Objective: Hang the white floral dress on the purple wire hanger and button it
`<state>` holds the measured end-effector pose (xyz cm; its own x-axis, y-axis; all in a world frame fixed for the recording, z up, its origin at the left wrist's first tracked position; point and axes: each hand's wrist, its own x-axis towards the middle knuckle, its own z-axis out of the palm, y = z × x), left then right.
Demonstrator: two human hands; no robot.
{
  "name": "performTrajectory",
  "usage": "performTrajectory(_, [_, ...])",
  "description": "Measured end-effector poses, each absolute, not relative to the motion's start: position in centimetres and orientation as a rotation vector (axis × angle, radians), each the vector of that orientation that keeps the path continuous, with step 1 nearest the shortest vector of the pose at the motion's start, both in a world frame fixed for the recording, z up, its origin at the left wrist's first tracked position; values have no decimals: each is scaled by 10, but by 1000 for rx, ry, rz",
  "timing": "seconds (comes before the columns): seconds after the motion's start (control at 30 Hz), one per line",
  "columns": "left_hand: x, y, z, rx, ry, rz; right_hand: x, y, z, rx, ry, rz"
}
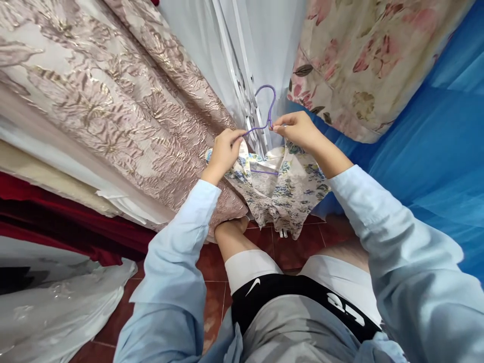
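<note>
Arms in light-blue sleeves (174,242) reach forward, the left hand (224,151) pinching one shoulder of a purple clothes hanger (269,117), the right hand (300,131) gripping it at the hook's base. A blue-flowered garment (298,179) hangs from it above red floor tiles (298,249), between pink brocade fabric (113,116) and sheer blue fabric (434,166).

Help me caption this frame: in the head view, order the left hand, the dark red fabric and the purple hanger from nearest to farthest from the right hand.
1. Purple hanger: pinched by the right hand.
2. Left hand: on the hanger's left side.
3. Dark red fabric: well beyond, at the view's far left.
</note>
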<state>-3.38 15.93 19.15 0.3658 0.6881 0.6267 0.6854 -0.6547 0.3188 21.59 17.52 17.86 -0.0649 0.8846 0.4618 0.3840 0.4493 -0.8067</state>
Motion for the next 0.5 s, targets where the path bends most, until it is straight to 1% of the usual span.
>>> performTrajectory(0.1, [-31,160,195,2629,1321,1177,218,176,179,-1151,-1627,589])
performTrajectory(0.2, [-38,157,196,2639,1350,1199,210,175,180,-1135,-1675,481])
performTrajectory(0.4, [-65,134,175,2575,1386,1117,191,163,176,-1164,-1854,393])
performTrajectory(0.5, [-64,127,167,2573,1423,1116,195,147,167,-1192,-1807,283])
